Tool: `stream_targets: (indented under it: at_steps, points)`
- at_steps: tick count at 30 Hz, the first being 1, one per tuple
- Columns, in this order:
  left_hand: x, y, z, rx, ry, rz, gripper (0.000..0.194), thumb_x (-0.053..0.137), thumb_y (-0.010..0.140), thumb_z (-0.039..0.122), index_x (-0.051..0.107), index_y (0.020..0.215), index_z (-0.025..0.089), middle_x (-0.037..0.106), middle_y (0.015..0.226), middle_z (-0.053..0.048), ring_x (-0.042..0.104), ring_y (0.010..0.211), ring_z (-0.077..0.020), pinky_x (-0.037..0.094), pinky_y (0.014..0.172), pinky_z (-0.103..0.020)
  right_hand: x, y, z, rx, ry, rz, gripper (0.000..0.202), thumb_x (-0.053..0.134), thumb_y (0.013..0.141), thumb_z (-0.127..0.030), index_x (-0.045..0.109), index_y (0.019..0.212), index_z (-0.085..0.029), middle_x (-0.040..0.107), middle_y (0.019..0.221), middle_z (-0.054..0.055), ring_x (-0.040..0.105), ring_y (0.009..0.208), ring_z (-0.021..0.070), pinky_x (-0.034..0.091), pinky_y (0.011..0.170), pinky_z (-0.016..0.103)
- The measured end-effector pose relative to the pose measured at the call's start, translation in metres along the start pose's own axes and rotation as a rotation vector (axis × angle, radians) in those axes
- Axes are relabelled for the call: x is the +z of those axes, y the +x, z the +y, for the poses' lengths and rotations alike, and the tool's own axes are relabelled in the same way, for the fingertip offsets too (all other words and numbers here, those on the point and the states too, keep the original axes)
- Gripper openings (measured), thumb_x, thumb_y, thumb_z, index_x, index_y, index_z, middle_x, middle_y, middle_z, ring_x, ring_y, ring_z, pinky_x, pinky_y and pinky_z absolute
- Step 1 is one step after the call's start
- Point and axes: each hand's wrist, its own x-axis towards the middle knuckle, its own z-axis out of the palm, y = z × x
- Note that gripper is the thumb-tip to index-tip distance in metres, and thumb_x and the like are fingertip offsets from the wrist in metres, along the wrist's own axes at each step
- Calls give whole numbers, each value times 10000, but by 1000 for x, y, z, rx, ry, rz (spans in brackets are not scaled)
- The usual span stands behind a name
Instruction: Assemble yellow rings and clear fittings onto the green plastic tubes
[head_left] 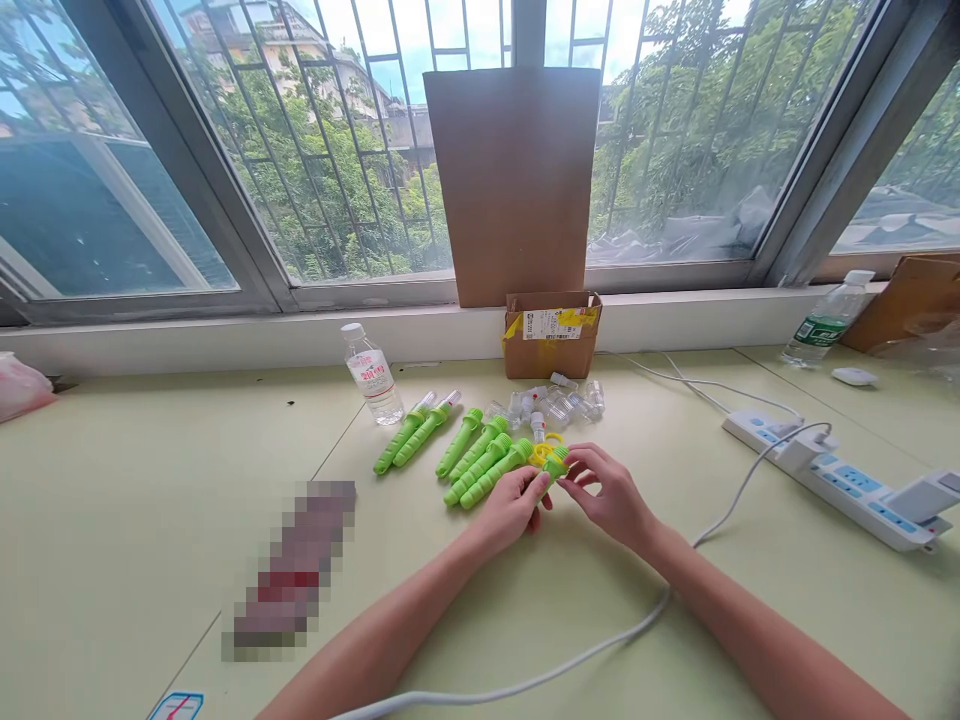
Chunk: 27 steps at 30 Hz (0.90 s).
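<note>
My left hand [516,502] is closed round a light green plastic tube [556,463] with a threaded end, tilted up and away from me. At its collar the fingertips of my right hand [606,492] pinch the same tube; whether a small part is between them I cannot make out. Just behind lie yellow rings [541,455]. Left of my hands, several similar green tubes [486,468] lie side by side. Two more green tubes [421,436], farther left, have clear tops fitted. Small clear plastic bottles [559,408] lie in a loose pile beyond the rings.
Behind the pile stands a cardboard box [551,350]. A water bottle [373,375] is upright to its left, another bottle [825,322] far right. A white cable [637,630] crosses the table near my right forearm, and a power strip [832,480] lies right. A blurred object [292,565] lies left.
</note>
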Motion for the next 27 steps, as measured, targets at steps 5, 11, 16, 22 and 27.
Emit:
stream_targets:
  at_steps: [5,11,16,22,27]
  points:
    - [-2,2,-1,-42,-48,74,392,644,732,491,482,927,191,515,586,73,382,333,-43,267,317,-177,0,-1,0,6,0,-11,110,556,849,-272,546,937,-206,562,1014,70,625,667,129,594,571,304]
    - [-1,1,-1,-70,-109,65,383,715,677,416,433,810,194,603,643,33,529,383,-94,351,315,-187,0,-1,-2,-10,1,-7,96,533,860,-274,545,930,-211,568,1017,72,625,677,138,599,572,318]
    - [1,0,-2,-45,-100,104,339,695,694,420,482,797,176,634,714,-5,613,491,-131,423,367,-200,0,-1,-1,3,-5,-6,92,535,851,-241,542,937,-212,564,1018,69,625,679,135,596,575,312]
    - [2,-1,-2,-46,-73,78,362,625,745,493,509,860,169,656,794,-39,633,545,-141,422,386,-194,0,-1,-2,17,-2,-4,93,546,855,-257,546,935,-211,565,1010,66,625,690,138,594,577,310]
    - [2,-2,-2,-23,-67,-3,384,515,813,538,536,888,162,642,838,-45,609,561,-118,420,419,-197,1,0,-6,23,-1,12,106,561,853,-283,551,931,-211,567,969,58,628,697,144,598,579,310]
